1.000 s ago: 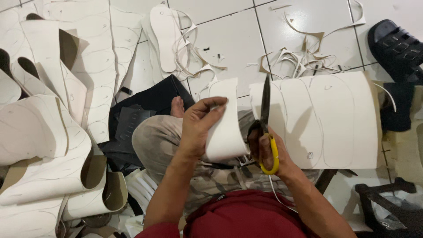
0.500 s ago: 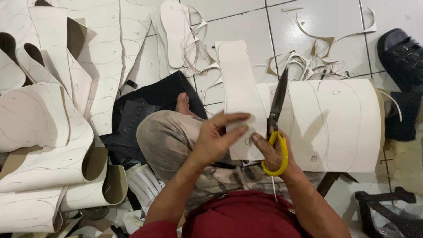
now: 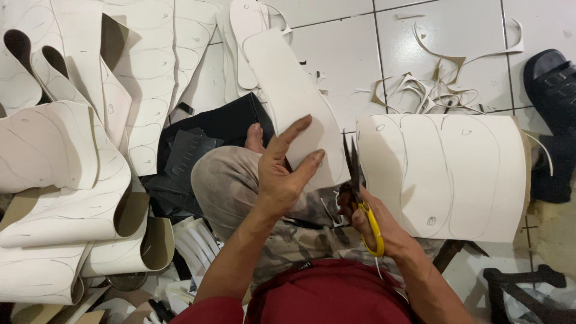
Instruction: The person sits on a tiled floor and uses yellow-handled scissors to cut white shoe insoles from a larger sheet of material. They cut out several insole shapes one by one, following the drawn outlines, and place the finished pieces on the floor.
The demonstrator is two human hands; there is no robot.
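- Left hand gripped the long white cut strip, fingers spread over its lower end; my right hand was closed in the yellow-handled scissors, blades nearly shut at the gap between strip and sheet.
- White tiled floor lay beneath everything.
- Curled white sheets, pencilled with sole outlines, were heaped at my left.
- One marked white sheet stood just right of the scissors, carrying small oval marks.
- Black bag lay beside my knee.
- Black sandal sat at the far right.
- Thin offcut trimmings littered the tiles beyond.
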